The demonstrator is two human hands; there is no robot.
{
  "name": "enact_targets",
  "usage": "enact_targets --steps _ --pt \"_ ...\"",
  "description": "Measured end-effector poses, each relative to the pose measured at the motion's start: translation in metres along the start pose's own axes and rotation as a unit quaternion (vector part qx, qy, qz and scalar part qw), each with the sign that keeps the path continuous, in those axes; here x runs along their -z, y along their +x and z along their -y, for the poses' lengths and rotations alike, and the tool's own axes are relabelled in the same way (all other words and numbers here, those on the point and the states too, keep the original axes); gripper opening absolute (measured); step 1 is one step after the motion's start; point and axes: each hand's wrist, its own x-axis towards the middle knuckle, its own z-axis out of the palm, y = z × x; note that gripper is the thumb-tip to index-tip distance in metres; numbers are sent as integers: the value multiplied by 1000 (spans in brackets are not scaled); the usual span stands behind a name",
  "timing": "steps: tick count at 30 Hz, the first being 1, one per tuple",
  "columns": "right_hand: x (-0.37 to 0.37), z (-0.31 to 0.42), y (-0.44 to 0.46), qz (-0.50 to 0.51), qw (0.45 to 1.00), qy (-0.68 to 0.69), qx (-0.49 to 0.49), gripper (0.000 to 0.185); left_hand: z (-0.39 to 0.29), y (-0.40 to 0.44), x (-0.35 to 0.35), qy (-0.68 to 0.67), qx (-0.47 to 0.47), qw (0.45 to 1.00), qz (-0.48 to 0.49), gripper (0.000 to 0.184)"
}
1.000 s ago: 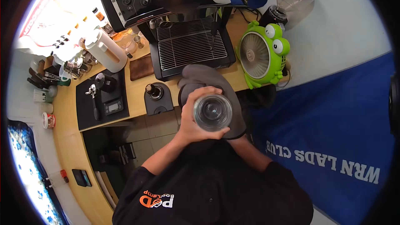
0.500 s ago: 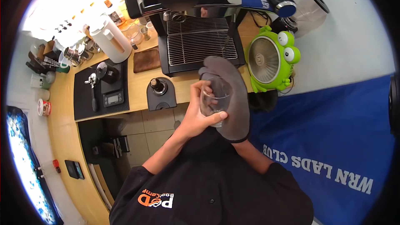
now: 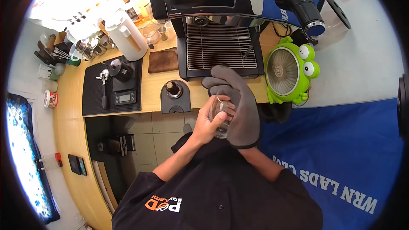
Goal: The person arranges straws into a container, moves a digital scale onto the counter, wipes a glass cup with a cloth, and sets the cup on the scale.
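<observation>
My left hand point(image 3: 207, 123) is closed around a clear drinking glass point(image 3: 221, 133) in front of my chest. The glass is tilted, and my fingers show through its wall. On my right hand is a grey glove point(image 3: 245, 117). This gloved right hand lies along the far right side of the glass, with its fingers stretched up and left beyond the rim, slightly bent. Its palm faces the glass; whether it presses on it I cannot tell. Just ahead of my hands stands an espresso machine point(image 3: 183, 64) with a slatted drip tray point(image 3: 219, 51).
A tamper point(image 3: 172, 88) stands on a black stand point(image 3: 176, 105) at the counter edge. Left are a black mat point(image 3: 91, 102), a scale point(image 3: 125, 98), a portafilter point(image 3: 105, 89) and a white jug point(image 3: 125, 36). A green frog-shaped fan point(image 3: 281, 72) sits right, above a blue banner point(image 3: 332, 145).
The view has shifted, so the counter appears further right. My gloved fingers have bent more and come closer round the glass, which my left hand still holds.
</observation>
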Motion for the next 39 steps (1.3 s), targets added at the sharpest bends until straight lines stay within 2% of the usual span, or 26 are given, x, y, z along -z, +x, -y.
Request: enact_targets --steps 2,4,6,7,8,9,10,12,14,16,19,21,22,24,26,27,28,29,30,32,33,34,36,37,38,39 --pt "-16 15 -1 -37 981 -158 103 45 -4 5 4 33 6 999 -18 58" --pt "-15 7 2 -48 975 -181 123 44 -3 7 4 88 5 995 -54 49" --pt "-2 -2 13 -61 966 -205 147 43 1 10 12 74 8 997 -14 48" --pt "10 0 22 1 997 -17 81 42 -2 11 10 55 16 998 19 47" --pt "17 2 25 63 983 173 10 42 -4 15 8 55 18 998 21 47" --pt "13 -3 24 55 975 199 85 43 -5 21 6 28 13 999 34 48" --pt "13 -8 23 52 975 199 84 43 -8 24 3 3 8 999 46 49" --pt "17 -22 21 -72 993 59 72 49 -5 26 -2 9 4 1000 28 50" --pt "16 -14 20 -77 992 16 101 44 1 29 -4 108 -63 991 -39 53" --pt "16 -14 16 -83 989 -24 123 41 0 29 -7 71 -34 996 -48 54" --pt "16 -21 17 -132 987 -60 62 40 2 27 -9 13 -4 998 -55 61" --pt "17 -22 18 -160 983 -85 23 40 4 24 -11 129 -27 990 -48 63" --pt "16 -21 18 -160 983 -84 23 40 5 24 -10 131 -27 990 -49 63" --pt "14 -15 17 -73 955 -223 180 44 4 23 -8 123 21 991 -44 67" --pt "26 -22 17 -40 933 -306 186 47 -3 19 -4 120 25 992 -6 66" --pt "40 -48 16 -8 993 -62 102 47 -6 18 -3 111 29 993 29 66" --pt "51 -63 17 29 982 186 9 48 -9 20 -7 83 39 995 49 69" --pt "59 -60 20 46 934 351 -42 51 -10 19 -9 83 35 995 51 69" --pt "62 -58 22 48 935 349 -38 51 -12 18 -10 93 50 993 57 77" --pt "64 -44 23 90 982 156 -63 49 -12 19 -8 69 79 992 65 83" --pt "69 -44 18 74 957 275 -53 50 -16 18 -2 70 79 992 70 83" --pt "85 -46 15 68 958 273 -51 50 -21 16 6 69 132 983 104 81" --pt "119 -50 11 139 973 97 -155 42 -23 16 28 116 192 954 200 73" --pt "117 -32 20 134 974 96 -154 42 -19 14 33 115 193 953 205 73" --pt "106 1 32 224 968 -105 -40 38 -13 8 37 109 221 945 217 69" --pt "92 29 39 302 902 -301 75 34 -10 1 38 103 247 936 228 66"
